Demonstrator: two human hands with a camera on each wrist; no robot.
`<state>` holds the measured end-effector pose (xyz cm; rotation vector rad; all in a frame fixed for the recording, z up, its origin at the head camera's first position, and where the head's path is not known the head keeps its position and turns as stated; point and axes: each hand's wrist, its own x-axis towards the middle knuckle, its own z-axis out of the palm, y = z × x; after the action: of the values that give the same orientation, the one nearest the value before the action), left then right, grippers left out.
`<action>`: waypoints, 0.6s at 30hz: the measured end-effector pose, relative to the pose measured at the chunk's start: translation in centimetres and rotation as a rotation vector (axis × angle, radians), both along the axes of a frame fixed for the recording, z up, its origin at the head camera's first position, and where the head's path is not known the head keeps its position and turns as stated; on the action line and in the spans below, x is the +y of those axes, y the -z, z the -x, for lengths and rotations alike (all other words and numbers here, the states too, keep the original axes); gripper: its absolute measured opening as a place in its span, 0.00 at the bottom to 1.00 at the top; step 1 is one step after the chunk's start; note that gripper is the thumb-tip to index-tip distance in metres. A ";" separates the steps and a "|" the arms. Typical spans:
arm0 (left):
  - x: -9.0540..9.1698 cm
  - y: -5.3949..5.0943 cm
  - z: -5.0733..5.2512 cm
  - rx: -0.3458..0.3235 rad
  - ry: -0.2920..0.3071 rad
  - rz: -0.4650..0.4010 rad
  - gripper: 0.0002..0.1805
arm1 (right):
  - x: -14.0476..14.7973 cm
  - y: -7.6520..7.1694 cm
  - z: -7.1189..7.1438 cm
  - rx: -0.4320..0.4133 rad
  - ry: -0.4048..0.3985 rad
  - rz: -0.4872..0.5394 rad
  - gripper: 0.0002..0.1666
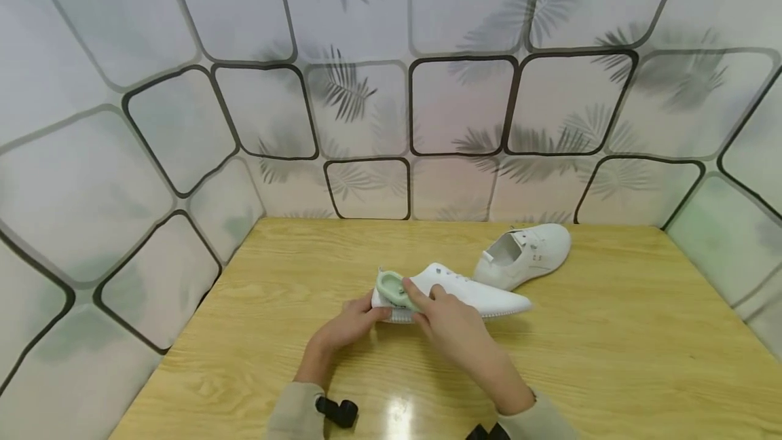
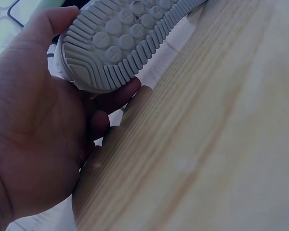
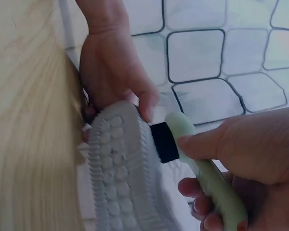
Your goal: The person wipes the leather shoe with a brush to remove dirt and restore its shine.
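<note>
A white shoe (image 1: 489,299) is tipped on its side over the table, its ridged sole (image 2: 120,38) facing the person. My left hand (image 1: 349,326) grips the shoe's heel, thumb on one side and fingers under it, as the left wrist view shows. A light green brush (image 1: 391,289) with dark bristles (image 3: 164,142) is in my right hand (image 1: 459,333); in the right wrist view the fingers curl round its handle (image 3: 221,192) and the thumb lies on its head. The bristles are against or very near the shoe's side by the heel.
Another white shoe (image 1: 540,250) stands behind and to the right, close to the held shoe's toe. The wooden table (image 1: 293,250) is bounded by a patterned cloth wall (image 1: 360,107) at the back and sides.
</note>
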<state>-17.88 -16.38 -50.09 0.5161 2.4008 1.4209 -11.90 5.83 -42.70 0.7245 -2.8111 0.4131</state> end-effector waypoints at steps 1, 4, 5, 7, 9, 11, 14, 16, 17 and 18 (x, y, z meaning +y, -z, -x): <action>0.0 -0.1 0.1 0.002 -0.006 0.000 0.31 | -0.2 0.0 0.1 0.000 -0.008 0.003 0.33; -0.1 -0.2 0.2 0.002 -0.001 -0.006 0.29 | -0.7 -0.3 0.0 -0.028 -0.025 0.007 0.33; -0.1 -0.1 0.1 0.000 0.005 -0.005 0.28 | -0.6 -0.4 -0.1 -0.046 -0.018 0.004 0.33; 0.0 0.1 0.1 0.005 0.017 -0.001 0.29 | -0.4 -0.8 -0.4 -0.066 0.022 -0.008 0.33; 0.0 0.1 0.1 0.012 0.024 0.011 0.31 | -0.3 -1.1 -0.6 -0.083 0.081 0.007 0.33; 0.0 0.0 0.1 0.012 0.011 0.023 0.33 | -0.3 -0.9 -0.4 -0.074 0.118 0.025 0.33; 0.1 -0.2 0.1 0.050 -0.012 0.059 0.33 | -0.9 -0.4 -0.1 -0.063 0.098 0.086 0.33; 0.1 -0.3 0.1 0.070 -0.017 0.070 0.31 | -1.3 -0.1 -0.1 -0.056 0.060 0.105 0.32; 0.2 -0.3 0.1 0.078 -0.015 0.074 0.30 | -1.4 -0.1 -0.1 -0.061 0.042 0.110 0.32; 0.2 -0.3 0.1 0.085 -0.013 0.077 0.29 | -1.4 -0.2 -0.3 -0.079 0.030 0.115 0.32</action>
<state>-18.00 -16.14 -49.79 0.5538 2.5185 1.3313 -11.60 4.48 -42.47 0.6545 -2.8388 0.6052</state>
